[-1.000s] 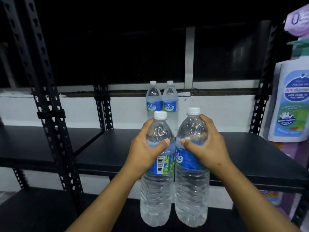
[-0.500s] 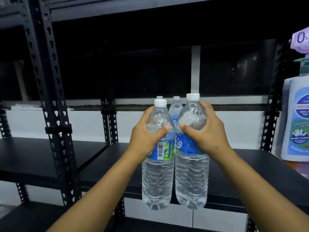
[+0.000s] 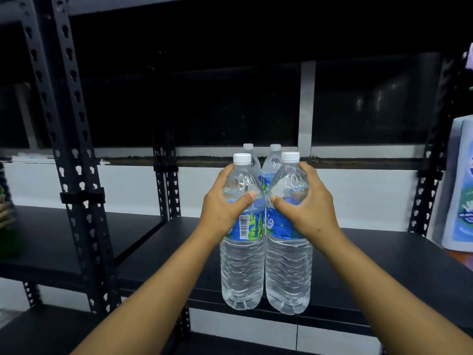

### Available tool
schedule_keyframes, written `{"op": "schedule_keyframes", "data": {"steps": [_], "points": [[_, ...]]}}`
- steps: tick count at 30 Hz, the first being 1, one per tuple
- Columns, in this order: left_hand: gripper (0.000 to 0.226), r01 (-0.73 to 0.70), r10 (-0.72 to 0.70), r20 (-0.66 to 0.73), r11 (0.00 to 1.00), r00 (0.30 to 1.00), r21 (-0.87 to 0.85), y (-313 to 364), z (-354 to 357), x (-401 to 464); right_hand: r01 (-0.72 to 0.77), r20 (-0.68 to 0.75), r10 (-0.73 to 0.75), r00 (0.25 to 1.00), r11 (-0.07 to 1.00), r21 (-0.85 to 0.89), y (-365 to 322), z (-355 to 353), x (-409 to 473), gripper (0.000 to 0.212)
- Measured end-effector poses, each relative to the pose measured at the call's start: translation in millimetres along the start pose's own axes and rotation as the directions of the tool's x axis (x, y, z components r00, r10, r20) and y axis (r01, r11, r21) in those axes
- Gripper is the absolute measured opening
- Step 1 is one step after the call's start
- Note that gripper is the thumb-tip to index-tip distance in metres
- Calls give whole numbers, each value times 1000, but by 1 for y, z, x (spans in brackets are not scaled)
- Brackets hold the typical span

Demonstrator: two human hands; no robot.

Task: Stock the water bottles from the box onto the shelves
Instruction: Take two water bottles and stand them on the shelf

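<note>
Bottles point(image 3: 266, 265) before two shelved bottles point(image 3: 261, 160)

Barcode on left bottle point(image 3: 242, 252); partial "io" on right bottle point(image 3: 288, 252) label.

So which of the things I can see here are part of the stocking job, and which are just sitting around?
Part of the job:
- left hand gripping the left bottle
- right hand gripping the right bottle
- two bottles at the back, already standing there
- black shelf

Just there:
- large pump bottle at the right edge
- shelf upright
</note>
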State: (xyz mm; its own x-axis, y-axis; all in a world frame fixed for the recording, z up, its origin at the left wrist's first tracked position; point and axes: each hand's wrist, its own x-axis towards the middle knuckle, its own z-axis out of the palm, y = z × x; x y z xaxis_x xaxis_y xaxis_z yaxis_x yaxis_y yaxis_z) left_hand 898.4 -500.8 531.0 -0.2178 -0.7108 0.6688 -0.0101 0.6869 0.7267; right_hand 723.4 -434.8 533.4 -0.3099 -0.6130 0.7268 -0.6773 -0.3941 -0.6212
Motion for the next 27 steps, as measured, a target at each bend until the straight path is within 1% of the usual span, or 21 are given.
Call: {"op": "schedule_keyframes", "data": {"steps": [2, 4, 9, 12, 14, 18, 24, 27], "points": [[63, -3, 3, 8, 1000, 1000, -15, -4, 1, 6, -2, -7, 2, 1000, 1000, -8, 5, 4, 4, 88], [60, 1, -1, 14, 1000, 1000, -27, -10, 4, 12, -10, -20, 10, 1000, 1000, -16, 10, 9, 8, 89], [63, -5, 7, 22, 998, 1000, -63, -26, 10, 27, 1, -60, -1, 998, 1000, -7, 22, 19, 17, 86], [72, -18, 20, 28, 997, 999, -71, -35, 12, 34, 20, -66, -20, 998, 1000, 1, 27, 24, 20, 86], [73, -23, 25, 34, 997, 999, -77, -39, 13, 37, 27, -77, -27, 997, 1000, -2, 29, 26, 21, 86], [68, -17, 20, 39, 996, 999, -82, -46, 13, 43, 27, -85, -28, 996, 999, -18, 32, 30, 23, 85], [65, -37, 41, 42, 995, 998, -89, -48, 14, 44, 36, -96, -36, 995, 999, -6, 33, 31, 22, 87], [74, -54, 59, 58, 994, 997, -91, -52, 13, 44, 42, -94, -42, 995, 999, 1, 34, 31, 21, 87]]}}
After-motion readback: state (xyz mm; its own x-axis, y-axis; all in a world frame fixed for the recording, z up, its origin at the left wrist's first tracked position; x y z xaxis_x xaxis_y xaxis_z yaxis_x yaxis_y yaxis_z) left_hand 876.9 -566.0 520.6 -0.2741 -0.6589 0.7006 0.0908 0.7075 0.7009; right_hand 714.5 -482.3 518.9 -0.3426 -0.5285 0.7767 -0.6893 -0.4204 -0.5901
